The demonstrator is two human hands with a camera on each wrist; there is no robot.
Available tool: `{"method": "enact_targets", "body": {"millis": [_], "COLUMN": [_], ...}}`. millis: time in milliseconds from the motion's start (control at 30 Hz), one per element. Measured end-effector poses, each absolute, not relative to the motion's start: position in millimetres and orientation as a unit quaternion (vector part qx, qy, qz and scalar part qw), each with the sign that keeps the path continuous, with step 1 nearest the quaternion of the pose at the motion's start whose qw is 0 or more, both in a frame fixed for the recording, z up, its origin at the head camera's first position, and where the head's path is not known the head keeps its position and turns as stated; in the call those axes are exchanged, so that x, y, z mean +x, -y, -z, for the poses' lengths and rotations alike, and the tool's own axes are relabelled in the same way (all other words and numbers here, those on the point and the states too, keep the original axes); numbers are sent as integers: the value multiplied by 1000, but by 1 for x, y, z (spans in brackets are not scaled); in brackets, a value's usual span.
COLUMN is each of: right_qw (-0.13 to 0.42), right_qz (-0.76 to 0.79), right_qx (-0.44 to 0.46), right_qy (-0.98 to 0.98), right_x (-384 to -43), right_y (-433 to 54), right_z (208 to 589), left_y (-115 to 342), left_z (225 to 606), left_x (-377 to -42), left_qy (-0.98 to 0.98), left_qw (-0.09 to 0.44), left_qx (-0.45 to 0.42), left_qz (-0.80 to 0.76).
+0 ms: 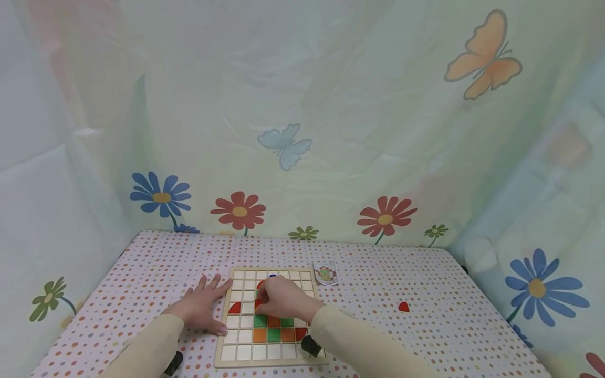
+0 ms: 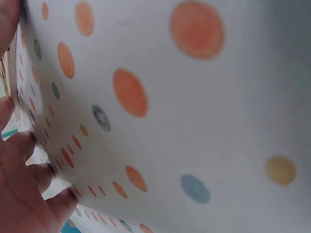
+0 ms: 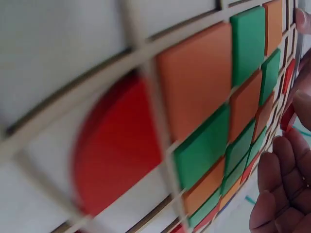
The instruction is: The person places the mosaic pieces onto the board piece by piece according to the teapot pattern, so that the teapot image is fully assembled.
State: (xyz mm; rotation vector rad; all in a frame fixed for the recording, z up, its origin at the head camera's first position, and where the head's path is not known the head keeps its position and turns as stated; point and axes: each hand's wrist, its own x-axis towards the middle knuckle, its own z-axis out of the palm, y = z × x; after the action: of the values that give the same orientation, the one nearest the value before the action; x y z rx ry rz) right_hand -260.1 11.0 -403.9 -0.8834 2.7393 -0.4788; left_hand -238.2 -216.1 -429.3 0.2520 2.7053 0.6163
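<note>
A wooden grid board (image 1: 271, 363) lies on the table, with green and orange square tiles set in its middle cells. Red rounded pieces sit around them, one in a left-hand cell (image 1: 235, 308) and another at the lower right (image 3: 121, 150). My right hand (image 1: 287, 299) reaches over the board and pinches a red piece (image 3: 287, 118) between thumb and fingers. Beside the board's left edge my left hand (image 1: 200, 304) rests with fingers spread, fingertips right at the frame. A blue piece (image 1: 272, 275) peeks out behind the right hand, which hides several cells.
A small picture card (image 1: 325, 273) lies by the board's upper right corner. Farther right, a loose red piece (image 1: 404, 306) is on the dotted tablecloth (image 1: 454, 315). A printed curtain (image 1: 331, 173) encloses the table at the back and sides.
</note>
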Motion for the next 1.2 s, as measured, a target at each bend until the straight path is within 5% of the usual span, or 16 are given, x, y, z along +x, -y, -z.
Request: {"method": "enact_targets", "body": {"millis": [1200], "right_qw": [139], "right_qz": [129], "right_qx": [-257], "right_qy": [-948], "right_x": [-264], "right_y": [26], "right_z": [404], "left_y": [216], "left_z": [427], "left_x": [-237], "left_qy": [-953], "left_qw": [172], "left_qx": [87], "left_qz": [-232]}}
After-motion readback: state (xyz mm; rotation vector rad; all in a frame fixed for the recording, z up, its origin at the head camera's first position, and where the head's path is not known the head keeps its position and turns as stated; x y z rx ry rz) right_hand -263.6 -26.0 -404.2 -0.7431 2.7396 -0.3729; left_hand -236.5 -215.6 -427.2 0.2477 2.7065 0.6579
